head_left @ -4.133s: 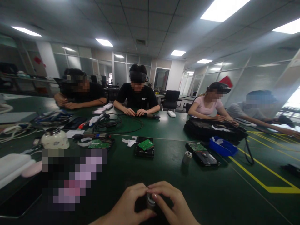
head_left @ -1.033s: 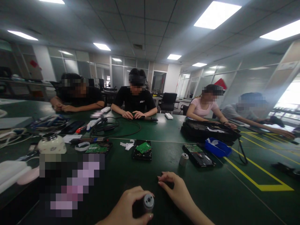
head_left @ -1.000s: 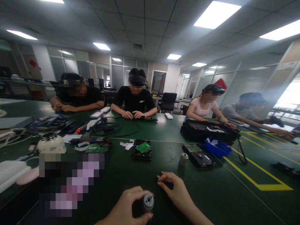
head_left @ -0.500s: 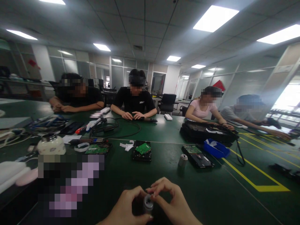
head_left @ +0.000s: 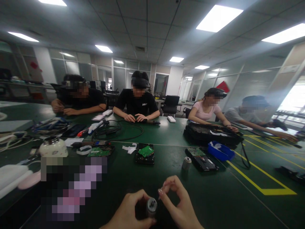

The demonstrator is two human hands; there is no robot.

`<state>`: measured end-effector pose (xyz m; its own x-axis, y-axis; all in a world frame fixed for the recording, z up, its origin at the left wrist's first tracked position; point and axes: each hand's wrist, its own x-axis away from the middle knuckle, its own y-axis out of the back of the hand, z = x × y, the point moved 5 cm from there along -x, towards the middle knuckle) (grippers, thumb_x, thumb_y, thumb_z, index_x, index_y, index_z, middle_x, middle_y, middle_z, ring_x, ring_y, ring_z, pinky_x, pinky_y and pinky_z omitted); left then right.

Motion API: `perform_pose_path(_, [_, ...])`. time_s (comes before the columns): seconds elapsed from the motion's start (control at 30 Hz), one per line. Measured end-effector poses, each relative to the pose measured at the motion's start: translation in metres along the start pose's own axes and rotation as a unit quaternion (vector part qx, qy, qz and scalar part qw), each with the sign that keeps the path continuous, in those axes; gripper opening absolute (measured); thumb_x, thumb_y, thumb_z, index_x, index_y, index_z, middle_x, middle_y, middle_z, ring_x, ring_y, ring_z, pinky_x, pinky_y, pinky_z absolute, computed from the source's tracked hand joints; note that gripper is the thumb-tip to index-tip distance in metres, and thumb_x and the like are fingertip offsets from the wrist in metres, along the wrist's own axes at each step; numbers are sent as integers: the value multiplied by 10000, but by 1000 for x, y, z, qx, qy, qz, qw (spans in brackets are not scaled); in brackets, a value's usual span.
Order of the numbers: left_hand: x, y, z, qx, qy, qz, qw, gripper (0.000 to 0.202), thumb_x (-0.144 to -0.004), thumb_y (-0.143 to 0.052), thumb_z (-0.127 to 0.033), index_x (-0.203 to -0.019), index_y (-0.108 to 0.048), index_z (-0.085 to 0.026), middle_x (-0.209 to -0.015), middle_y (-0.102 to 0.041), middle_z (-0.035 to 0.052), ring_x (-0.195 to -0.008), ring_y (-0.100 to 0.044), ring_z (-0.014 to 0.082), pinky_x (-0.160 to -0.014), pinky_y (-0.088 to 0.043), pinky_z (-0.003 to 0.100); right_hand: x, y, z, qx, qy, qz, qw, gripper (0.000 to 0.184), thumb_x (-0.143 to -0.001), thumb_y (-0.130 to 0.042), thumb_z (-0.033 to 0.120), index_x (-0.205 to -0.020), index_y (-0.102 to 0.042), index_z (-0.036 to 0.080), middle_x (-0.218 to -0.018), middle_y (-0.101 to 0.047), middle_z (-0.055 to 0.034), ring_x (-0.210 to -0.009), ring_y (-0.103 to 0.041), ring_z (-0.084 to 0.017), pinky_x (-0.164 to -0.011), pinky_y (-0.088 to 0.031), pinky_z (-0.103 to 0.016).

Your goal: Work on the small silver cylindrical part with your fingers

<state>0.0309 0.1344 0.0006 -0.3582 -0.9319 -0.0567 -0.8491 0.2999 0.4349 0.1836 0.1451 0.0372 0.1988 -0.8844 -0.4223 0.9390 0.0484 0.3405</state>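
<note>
My left hand (head_left: 128, 208) is wrapped round a small grey metal cylinder that looks like a small motor (head_left: 152, 206), its round end with dark holes tilted up toward me. Just right of it, and apart from it, hovers my right hand (head_left: 178, 200), thumb and forefinger pinched together. Whatever is in that pinch is too small to make out. Beyond my hands a similar metal cylinder (head_left: 187, 163) stands upright on the green table (head_left: 166, 170).
Hard drives lie ahead, one (head_left: 145, 154) at centre and one (head_left: 202, 159) to the right, near a blue tray (head_left: 220, 152). A cream-coloured pot (head_left: 53, 147), cables (head_left: 116, 131) and a black case (head_left: 212, 135) are around. Several people sit across the table.
My right hand has lifted away from the cylinder's top, up and to the right, fingers still pinched. My left hand keeps hold of the cylinder, nearly in place.
</note>
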Motion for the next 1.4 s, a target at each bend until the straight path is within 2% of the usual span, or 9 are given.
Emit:
perform_pose_path(0.13, [0,-1,1,5,-5,-4,1000,197,-627,-708,-182,-801,-620,-156,-790,-706,2,-752,-632,165,-678,-447,230,2,-6,2,18,21,54,998,170,-771,-657,237,-906,-562,194,-850,-654,-42,-836,-631,-197,-783,-484,-325])
perform_pose_path(0.23, [0,-1,2,2,-12,-11,1000,198,-627,-711,-209,-789,-609,-157,-776,-693,3,-738,-623,163,-658,-447,227,6,-13,3,40,35,85,995,82,-749,-670,194,-812,-617,194,-843,-675,-50,-861,-632,-210,-779,-488,-338])
perform_pose_path(0.37, [0,-1,1,-15,-3,-9,1000,208,-627,-716,-207,-799,-615,-147,-789,-691,10,-757,-617,170,-692,-444,244,1,-7,1,7,43,35,998,80,-785,-648,222,-744,-583,197,-791,-685,-39,-810,-651,-199,-749,-502,-336])
perform_pose_path(0.5, [0,1,-1,-17,3,5,1000,227,-621,-724,-196,-823,-631,-154,-818,-699,5,-787,-619,172,-727,-443,252,-15,12,-22,2,-17,-35,999,184,-782,-670,316,-726,-544,193,-797,-695,-43,-835,-681,-219,-786,-512,-352])
perform_pose_path(0.67, [0,1,-2,0,16,21,1000,256,-627,-739,-236,-846,-633,-157,-847,-705,10,-808,-628,176,-716,-447,247,-22,22,-59,60,-64,17,996,169,-749,-691,319,-748,-597,179,-805,-703,-42,-815,-689,-222,-802,-522,-374])
perform_pose_path(0.83, [1,1,-6,1,21,14,1000,245,-629,-731,-210,-847,-632,-159,-857,-709,12,-828,-632,179,-743,-456,255,-20,22,-70,85,-41,34,995,113,-751,-686,259,-821,-637,184,-897,-696,-46,-887,-665,-217,-854,-502,-379])
perform_pose_path(0.97, [2,2,-7,5,26,20,999,250,-625,-737,-212,-845,-634,-153,-862,-708,17,-832,-633,185,-743,-460,257,-21,21,-63,80,-53,31,995,104,-768,-669,278,-784,-634,181,-865,-695,-52,-866,-666,-233,-849,-494,-404])
perform_pose_path(1.13, [0,2,-4,-4,8,6,1000,243,-620,-735,-202,-830,-628,-142,-841,-699,16,-808,-625,177,-727,-448,243,-15,10,-24,-19,-53,23,998,145,-785,-661,290,-734,-577,183,-831,-703,-66,-946,-654,-248,-878,-472,-395])
perform_pose_path(1.4, [-1,-2,5,4,-9,-3,1000,213,-625,-718,-201,-799,-606,-150,-788,-682,5,-740,-609,165,-645,-433,226,3,-13,9,8,9,124,992,67,-794,-629,175,-729,-626,194,-836,-704,-56,-948,-612,-220,-844,-460,-364])
